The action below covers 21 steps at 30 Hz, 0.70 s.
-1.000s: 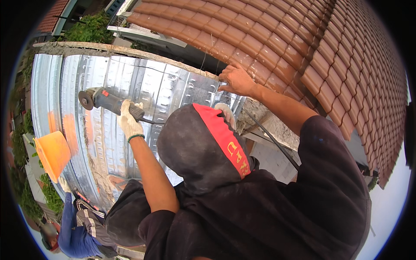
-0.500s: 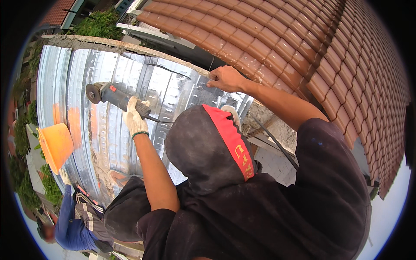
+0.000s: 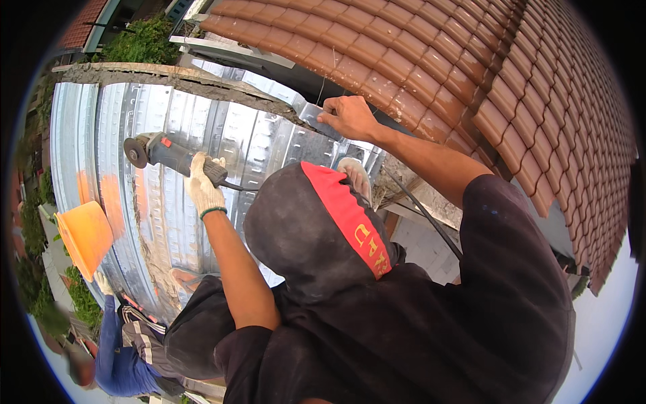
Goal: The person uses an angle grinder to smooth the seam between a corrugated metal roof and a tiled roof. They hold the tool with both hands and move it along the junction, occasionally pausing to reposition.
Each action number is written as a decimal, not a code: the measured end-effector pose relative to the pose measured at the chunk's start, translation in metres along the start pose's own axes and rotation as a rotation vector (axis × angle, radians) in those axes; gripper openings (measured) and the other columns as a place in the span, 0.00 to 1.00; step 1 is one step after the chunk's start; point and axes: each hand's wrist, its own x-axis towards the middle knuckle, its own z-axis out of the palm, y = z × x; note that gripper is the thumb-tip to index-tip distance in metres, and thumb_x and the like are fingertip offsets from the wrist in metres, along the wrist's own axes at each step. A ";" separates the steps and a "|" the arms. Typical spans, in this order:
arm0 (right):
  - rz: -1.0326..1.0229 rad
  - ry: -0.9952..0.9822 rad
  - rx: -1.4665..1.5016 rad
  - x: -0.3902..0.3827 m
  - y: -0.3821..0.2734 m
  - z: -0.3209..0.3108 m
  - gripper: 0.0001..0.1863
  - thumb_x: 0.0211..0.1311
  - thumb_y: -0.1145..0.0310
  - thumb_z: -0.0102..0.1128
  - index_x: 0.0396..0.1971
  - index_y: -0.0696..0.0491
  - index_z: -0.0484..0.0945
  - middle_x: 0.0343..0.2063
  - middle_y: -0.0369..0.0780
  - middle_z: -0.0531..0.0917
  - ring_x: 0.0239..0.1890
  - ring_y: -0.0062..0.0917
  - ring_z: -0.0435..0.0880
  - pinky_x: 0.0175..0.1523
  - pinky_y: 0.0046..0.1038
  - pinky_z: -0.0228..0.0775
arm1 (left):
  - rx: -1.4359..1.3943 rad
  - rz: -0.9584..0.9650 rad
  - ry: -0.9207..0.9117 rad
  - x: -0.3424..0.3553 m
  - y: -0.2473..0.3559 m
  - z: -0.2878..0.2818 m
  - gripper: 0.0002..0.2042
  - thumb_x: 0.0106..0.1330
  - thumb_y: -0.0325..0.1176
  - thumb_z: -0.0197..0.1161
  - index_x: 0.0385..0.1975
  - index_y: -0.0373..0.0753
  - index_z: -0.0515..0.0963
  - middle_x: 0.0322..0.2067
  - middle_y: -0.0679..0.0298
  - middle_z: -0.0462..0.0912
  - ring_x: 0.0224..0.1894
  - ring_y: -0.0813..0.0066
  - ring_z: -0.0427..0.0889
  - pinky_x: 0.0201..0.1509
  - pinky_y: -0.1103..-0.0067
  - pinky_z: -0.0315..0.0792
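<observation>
My left hand (image 3: 204,182), in a pale knitted glove, grips the rear body of a grey angle grinder (image 3: 171,156). Its round disc points to the left, over corrugated metal sheets (image 3: 182,128), and its dark cord runs back toward my body. I cannot tell whether the disc spins. My bare right hand (image 3: 350,118) has its fingers closed at the edge of a bent metal strip (image 3: 311,114), which lies along the far side of a rough mortar ledge (image 3: 259,101). Between my arms bulges dark cloth (image 3: 289,236) with a red band; a pale thing beside it is partly hidden.
An orange bucket (image 3: 87,239) is tilted at the left, near the gloved hand of a co-worker (image 3: 124,357) in blue sleeves. A brown tiled roof (image 3: 431,74) rises on the right. A dark rod or pipe (image 3: 424,215) slants below my right forearm. Sandalled toes (image 3: 182,277) rest on the metal.
The metal strip at my right hand now shows beyond the mortar ledge, where it was on the near side before. The grinder stays over the sheets in my left hand. The view has shifted slightly.
</observation>
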 end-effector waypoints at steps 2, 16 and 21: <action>0.095 -0.111 0.012 0.021 0.004 0.001 0.22 0.68 0.46 0.71 0.29 0.53 0.88 0.28 0.47 0.90 0.38 0.45 0.91 0.50 0.46 0.77 | 0.023 0.010 -0.008 -0.009 0.006 0.008 0.09 0.73 0.27 0.71 0.44 0.31 0.78 0.33 0.57 0.81 0.30 0.60 0.85 0.40 0.64 0.89; -0.066 0.126 0.199 0.045 -0.033 -0.063 0.31 0.73 0.58 0.71 0.68 0.61 0.78 0.55 0.53 0.89 0.58 0.39 0.90 0.63 0.39 0.81 | 0.225 0.156 0.411 -0.014 -0.015 -0.006 0.26 0.61 0.35 0.79 0.56 0.30 0.79 0.43 0.58 0.85 0.41 0.66 0.85 0.51 0.69 0.78; -0.020 0.064 0.202 0.028 -0.010 -0.046 0.29 0.75 0.60 0.70 0.67 0.61 0.78 0.52 0.51 0.89 0.56 0.35 0.90 0.62 0.37 0.82 | 0.794 0.043 0.474 -0.021 0.037 -0.015 0.41 0.58 0.51 0.79 0.66 0.28 0.74 0.52 0.45 0.88 0.55 0.51 0.88 0.65 0.65 0.77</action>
